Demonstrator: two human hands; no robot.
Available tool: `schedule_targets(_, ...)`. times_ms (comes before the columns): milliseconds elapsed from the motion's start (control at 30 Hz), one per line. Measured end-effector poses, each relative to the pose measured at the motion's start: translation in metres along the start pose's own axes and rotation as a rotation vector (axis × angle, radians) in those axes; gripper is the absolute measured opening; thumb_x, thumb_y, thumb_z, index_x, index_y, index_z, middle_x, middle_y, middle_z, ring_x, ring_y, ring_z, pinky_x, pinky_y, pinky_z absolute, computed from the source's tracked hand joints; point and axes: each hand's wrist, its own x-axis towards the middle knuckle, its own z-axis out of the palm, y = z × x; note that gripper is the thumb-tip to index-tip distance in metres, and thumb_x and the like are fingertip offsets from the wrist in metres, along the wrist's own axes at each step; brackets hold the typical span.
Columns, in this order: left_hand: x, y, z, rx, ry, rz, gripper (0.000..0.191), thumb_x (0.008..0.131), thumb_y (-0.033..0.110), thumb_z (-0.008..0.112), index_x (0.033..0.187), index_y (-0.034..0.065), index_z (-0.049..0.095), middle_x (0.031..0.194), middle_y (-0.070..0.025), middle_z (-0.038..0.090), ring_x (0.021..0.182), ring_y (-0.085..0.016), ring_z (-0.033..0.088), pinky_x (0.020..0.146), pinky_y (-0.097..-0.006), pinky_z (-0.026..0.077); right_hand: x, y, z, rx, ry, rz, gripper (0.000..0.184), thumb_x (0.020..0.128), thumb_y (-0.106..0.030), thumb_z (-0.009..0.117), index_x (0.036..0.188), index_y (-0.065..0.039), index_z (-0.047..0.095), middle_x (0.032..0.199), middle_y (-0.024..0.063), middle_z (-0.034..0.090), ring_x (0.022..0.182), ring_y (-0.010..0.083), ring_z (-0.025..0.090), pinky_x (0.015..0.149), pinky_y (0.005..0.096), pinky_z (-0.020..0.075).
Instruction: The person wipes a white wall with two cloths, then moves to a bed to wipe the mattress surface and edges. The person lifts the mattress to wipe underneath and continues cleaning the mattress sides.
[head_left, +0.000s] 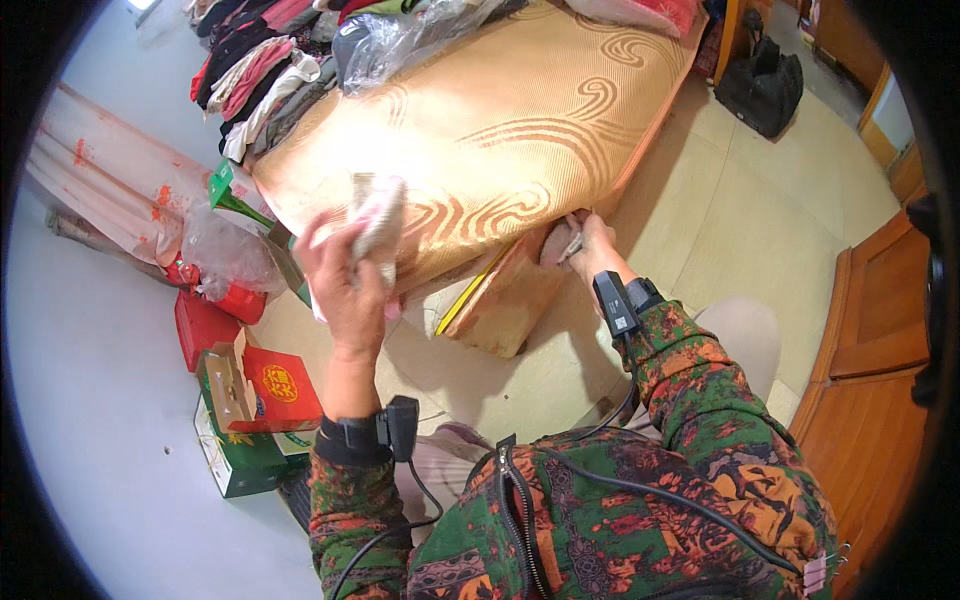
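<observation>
My left hand (349, 277) is raised above the near left corner of a bed with a patterned golden mat (525, 135); its fingers hold a crumpled, light striped cloth (379, 217), blurred. My right hand (592, 240) is at the mat's near edge, gripping a greyish cloth (561, 244); whether its fingers also grip the mat edge I cannot tell. Below that edge, between my hands, stands a worn light-brown box or board (510, 300) with a yellow strip (469, 292) along one side.
Folded clothes (259, 82) and a clear plastic bag (405, 45) lie on the bed's far left. Red box (281, 386) and green box (240, 457) stand on the floor at left, near a pale curtain (112, 172). A black bag (761, 86) rests at upper right; a wooden cabinet (870, 360) stands at right.
</observation>
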Motion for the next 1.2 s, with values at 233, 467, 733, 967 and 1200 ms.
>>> schedule_targets(233, -0.024, 0.0, -0.002, -0.004, -0.092, -0.033, 0.035, 0.074, -0.003, 0.055, 0.106, 0.0087, 0.065, 0.134, -0.0163, 0.046, 0.123, -0.03, 0.047, 0.105, -0.0405, 0.036, -0.047, 0.018, 0.002, 0.066, -0.082, 0.08, 0.017, 0.095, -0.01, 0.046, 0.096, -0.003, 0.061, 0.094, 0.0049, 0.064, 0.081, 0.011, 0.058, 0.066, 0.0205, 0.0474)
schedule_targets(467, 0.006, -0.023, 0.05, 0.161, -0.259, 0.116, 0.033, 0.068, -0.007, 0.053, 0.097, 0.0038, 0.064, 0.11, -0.0176, 0.055, 0.106, -0.036, 0.052, 0.089, -0.0404, 0.045, -0.084, 0.029, 0.016, 0.169, 0.024, 0.082, 0.017, 0.095, -0.018, 0.048, 0.09, -0.005, 0.06, 0.083, 0.0013, 0.062, 0.077, 0.0104, 0.055, 0.062, 0.0251, 0.0438)
schedule_targets(733, 0.04, -0.046, 0.083, 0.317, -0.365, 0.153, 0.026, 0.069, -0.009, 0.053, 0.091, 0.0033, 0.058, 0.107, -0.0182, 0.053, 0.102, -0.039, 0.053, 0.09, -0.0443, 0.043, -0.047, 0.064, -0.01, -0.362, -0.134, -0.44, 0.02, 0.094, -0.014, 0.05, 0.111, -0.007, 0.055, 0.091, 0.0009, 0.052, 0.083, 0.0122, 0.052, 0.075, 0.0257, 0.0414)
schedule_targets(967, 0.042, -0.066, 0.102, 0.216, -0.454, 0.016, 0.029, 0.068, -0.011, 0.048, 0.094, 0.0, 0.052, 0.102, -0.0195, 0.049, 0.096, -0.039, 0.051, 0.088, -0.0425, 0.042, -0.002, 0.067, -0.043, -0.013, 0.016, 0.113, 0.023, 0.099, -0.017, 0.049, 0.119, -0.006, 0.054, 0.098, 0.0005, 0.057, 0.091, 0.0117, 0.054, 0.08, 0.026, 0.0442)
schedule_targets(1200, 0.026, -0.026, 0.08, 0.145, -0.207, 0.339, 0.037, 0.073, -0.003, 0.052, 0.109, 0.0043, 0.059, 0.123, -0.0167, 0.049, 0.116, -0.033, 0.047, 0.102, -0.0454, 0.039, -0.009, -0.015, 0.032, 0.287, -0.192, -0.367, 0.015, 0.099, -0.021, 0.051, 0.107, -0.011, 0.06, 0.082, -0.0022, 0.06, 0.063, 0.0045, 0.054, 0.046, 0.022, 0.0399)
